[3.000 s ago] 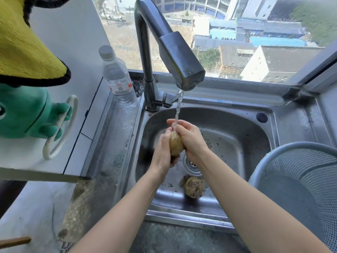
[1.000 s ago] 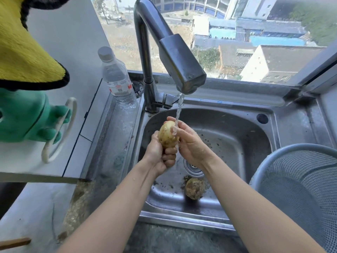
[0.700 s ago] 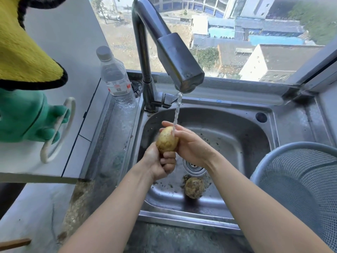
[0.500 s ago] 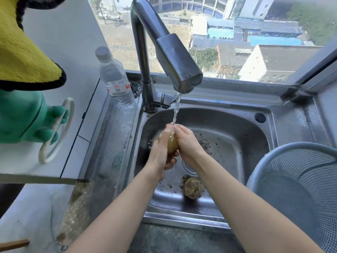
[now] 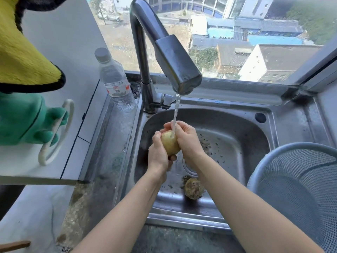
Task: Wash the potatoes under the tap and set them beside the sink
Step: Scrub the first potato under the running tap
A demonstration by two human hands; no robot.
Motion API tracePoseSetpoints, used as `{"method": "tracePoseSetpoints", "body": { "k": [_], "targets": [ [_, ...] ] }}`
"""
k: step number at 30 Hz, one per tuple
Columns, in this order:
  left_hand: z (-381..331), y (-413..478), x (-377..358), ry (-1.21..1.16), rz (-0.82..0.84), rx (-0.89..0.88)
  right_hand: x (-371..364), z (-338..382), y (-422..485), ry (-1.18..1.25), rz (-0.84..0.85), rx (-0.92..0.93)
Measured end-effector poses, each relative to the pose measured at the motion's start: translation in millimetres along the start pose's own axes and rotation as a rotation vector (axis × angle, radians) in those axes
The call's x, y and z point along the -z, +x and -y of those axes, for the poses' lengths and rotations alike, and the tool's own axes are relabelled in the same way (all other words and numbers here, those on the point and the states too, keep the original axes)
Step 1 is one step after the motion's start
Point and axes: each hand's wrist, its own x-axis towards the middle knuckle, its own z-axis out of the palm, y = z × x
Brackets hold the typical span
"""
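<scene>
A pale yellow potato (image 5: 170, 144) is upright between both hands over the steel sink (image 5: 235, 143), right under the running stream from the dark tap (image 5: 175, 63). My left hand (image 5: 157, 154) grips it from the left and below, fingers curled under it. My right hand (image 5: 186, 138) wraps its right side, fingers over the top in the water. A second potato (image 5: 193, 188), still muddy, lies on the sink floor near the front, beside the drain (image 5: 189, 166).
A grey mesh colander (image 5: 299, 190) sits on the right of the sink. A clear water bottle (image 5: 116, 83) stands at the back left by the tap base. A green and yellow plush toy (image 5: 21, 99) is on the white shelf at left. Dirt specks dot the basin.
Over the last second the potato was turned and rubbed between both hands under the stream; it shows again between the palms, held a little lower. The muddy potato has not moved.
</scene>
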Motion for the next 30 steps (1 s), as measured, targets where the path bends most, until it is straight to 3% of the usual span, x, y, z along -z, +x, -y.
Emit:
{"method": "tracePoseSetpoints", "body": {
  "k": [3, 5, 9, 12, 16, 20, 24, 27, 30],
  "targets": [
    [-10.3, 0.0, 3.0, -0.037, 0.011, 0.127, 9.4, -4.6, -5.0, -0.072, 0.200, 0.101],
    [-11.8, -0.3, 1.7, 0.016, 0.019, 0.100, 11.2, -11.9, -2.5, -0.146, 0.186, 0.129],
    [2.5, -5.5, -6.1, 0.308, 0.006, -0.296, 5.3, -3.7, 10.1, 0.325, -0.093, -0.233],
    [5.1, -5.9, -1.8, 0.392, 0.008, -0.424, 11.6, 0.9, 11.1, 0.452, -0.106, -0.424],
    [-3.8, -7.0, -4.5, 0.133, 0.232, -0.360, 10.4, 5.9, -0.3, 0.422, -0.049, -0.506],
    [-20.5, -4.1, -6.7, -0.026, 0.214, -0.192, 6.0, 9.8, -4.6, 0.308, -0.041, -0.579],
    [-5.5, -6.5, -0.9, 0.107, 0.366, -0.413, 7.2, 14.2, 2.0, 0.313, -0.065, -0.663],
    [-8.7, -3.9, -3.4, 0.053, 0.237, -0.482, 1.7, 14.8, -4.4, 0.215, 0.018, -0.584],
    [-21.9, 6.1, -8.9, -0.022, 0.113, -0.348, -2.3, 15.3, -16.5, 0.066, 0.162, -0.483]
  ]
}}
